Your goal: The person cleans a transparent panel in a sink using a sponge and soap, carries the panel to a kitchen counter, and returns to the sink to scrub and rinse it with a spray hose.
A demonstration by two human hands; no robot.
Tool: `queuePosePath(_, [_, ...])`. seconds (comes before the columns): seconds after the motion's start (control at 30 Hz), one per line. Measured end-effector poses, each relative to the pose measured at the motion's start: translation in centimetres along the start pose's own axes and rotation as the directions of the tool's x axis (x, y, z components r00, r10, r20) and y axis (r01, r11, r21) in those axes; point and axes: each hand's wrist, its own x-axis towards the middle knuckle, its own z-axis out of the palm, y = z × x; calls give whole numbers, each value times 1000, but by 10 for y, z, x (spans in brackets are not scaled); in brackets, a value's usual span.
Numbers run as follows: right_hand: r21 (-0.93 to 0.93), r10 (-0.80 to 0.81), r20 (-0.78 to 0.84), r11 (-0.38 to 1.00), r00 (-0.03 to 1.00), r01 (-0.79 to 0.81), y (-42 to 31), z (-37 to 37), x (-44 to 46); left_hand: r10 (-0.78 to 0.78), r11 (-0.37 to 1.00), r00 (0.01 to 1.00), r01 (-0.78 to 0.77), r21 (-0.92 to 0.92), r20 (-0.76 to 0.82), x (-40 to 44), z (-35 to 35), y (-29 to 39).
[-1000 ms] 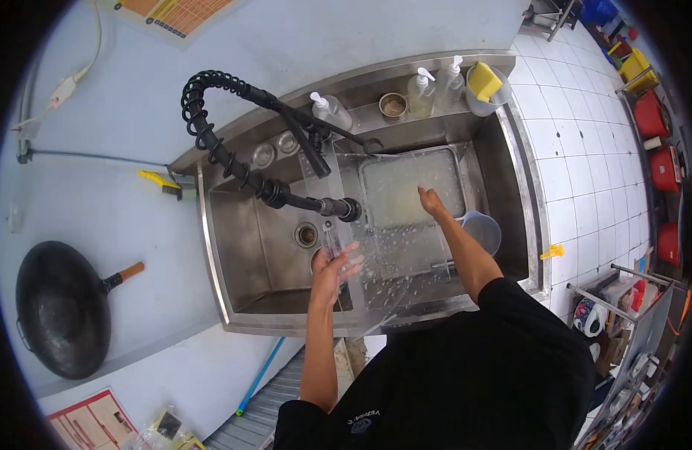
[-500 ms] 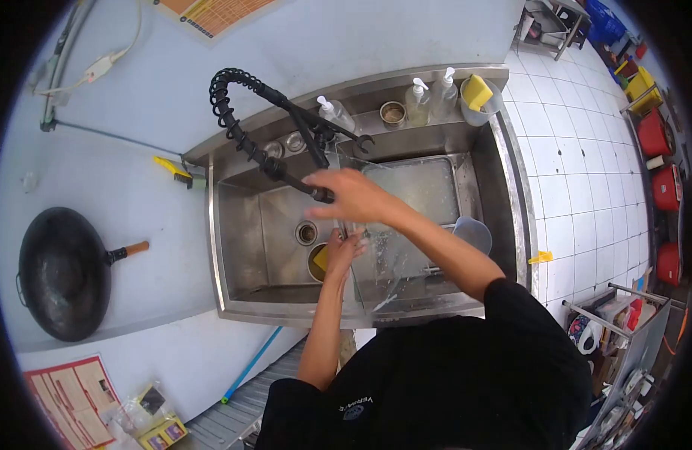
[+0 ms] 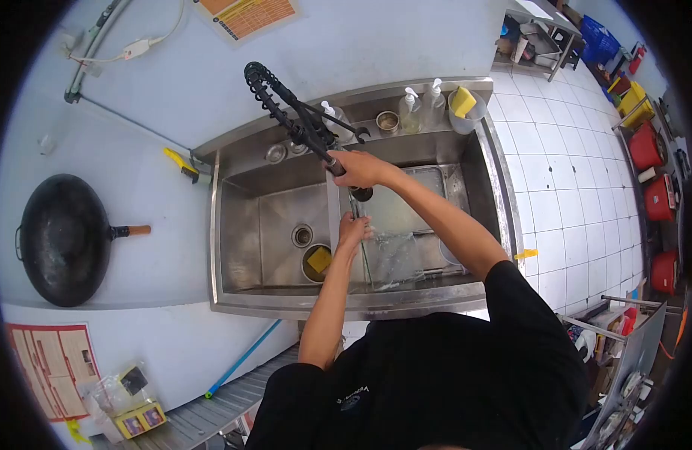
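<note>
My right hand [image 3: 358, 168] is wrapped round the head of the black spring-hose spray faucet [image 3: 308, 139], over the sink's divider. Below it, my left hand [image 3: 353, 229] grips the edge of a clear, flat panel [image 3: 394, 259] with white suds and wet streaks on it. The panel is tilted over the right basin and hard to outline because it is see-through. In the left basin, a yellow sponge [image 3: 319, 261] lies in a round metal bowl [image 3: 307, 271] near the drain [image 3: 302, 235]. A tray [image 3: 440, 180] with cloudy water sits in the right basin.
Pump bottles [image 3: 410, 114], a small metal cup [image 3: 387, 121] and a tub [image 3: 466, 120] with a yellow sponge stand on the sink's back ledge. A black wok [image 3: 64, 240] and a yellow brush [image 3: 181, 163] are at the left. White tiled floor [image 3: 571, 180] lies to the right.
My right hand has gone from loose, spread fingers beside the spray head to a grip round it. The hose has shifted right. The clear panel has tilted, still in my left hand.
</note>
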Motion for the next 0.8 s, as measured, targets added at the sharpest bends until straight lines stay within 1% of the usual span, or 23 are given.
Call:
queuePosePath(0.1, [140,165,236,970,958,-201,-42,-37,-1,-35,999,999,34,16,38,2,-2,5])
queuePosePath(0.2, [134,81,-25,988,996,-77,-42,-35,4,-32,998,998,29,51,59,2,-1,6])
queuePosePath(0.3, [105,201,109,972,973,-212,-48,-50,9,-3,1000,999,3,-6,45,3,-3,-1])
queuePosePath(0.33, [52,143,-3,988,990,-143,-45,-45,11,-4,1000,999,5,-24,43,3,-5,-2])
queuePosePath(0.4, [-75,7,-217,997,976,-24,-44,-38,9,-8,998,999,11,-56,40,2,-7,-5])
queuePosePath(0.47, [124,168,-63,979,984,-160,-46,-51,5,1,999,999,1,-49,48,3,-7,-4])
queuePosePath(0.5, [221,239,28,945,971,-239,-50,-53,1,-2,999,999,4,-41,49,0,-11,-7])
queuePosePath(0.6, [124,69,-218,991,974,-42,-39,-40,3,-30,998,999,31,-55,23,-5,-11,-4])
queuePosePath(0.7, [323,168,-161,940,973,-109,-42,-35,0,-18,996,1000,17,-82,-2,-15,-10,-1])
queuePosePath(0.8, [410,112,-79,909,991,-70,-33,-28,7,-27,997,1000,28,-72,10,-6,-14,-2])
